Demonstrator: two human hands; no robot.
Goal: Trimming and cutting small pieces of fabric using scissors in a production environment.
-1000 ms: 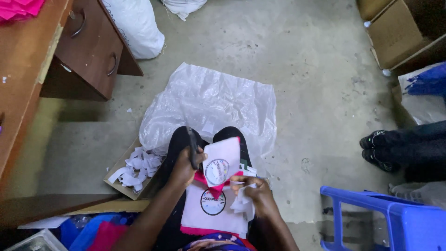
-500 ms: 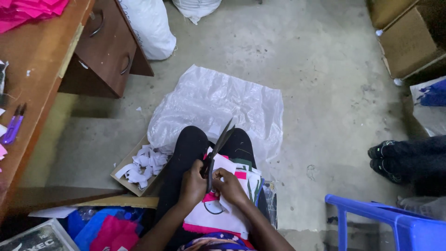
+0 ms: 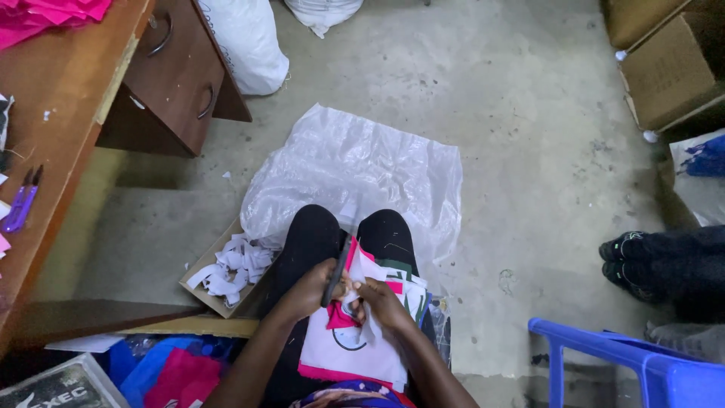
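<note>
A: Your left hand (image 3: 310, 291) is clenched round the handles of the scissors (image 3: 337, 268), blades pointing away from you over your knees. Why so close to your lap?

B: Because the cloth (image 3: 343, 351) lies on your thighs, so your lap serves as the cutting surface. Your right hand (image 3: 381, 302) pinches a white strip (image 3: 368, 321) of that cloth just beside the blades, probably to keep it taut where you cut.

A: And the box (image 3: 219, 276) at your left knee?

B: It sits within reach of your left hand and holds a heap of white scraps (image 3: 230, 264), too tangled to count. The plastic sheet (image 3: 362, 170) spread on the floor before your feet likely keeps the work off the concrete.

A: Count the rest for me.

B: One pair of scissors in your grip, one purple snips (image 3: 21, 200) on the bench (image 3: 57, 113), one box of scraps, one plastic sheet, two white sacks (image 3: 242, 41) by the drawers, one blue chair (image 3: 627, 363) to your right. Another person's feet (image 3: 642, 261) rest nearby.
</note>
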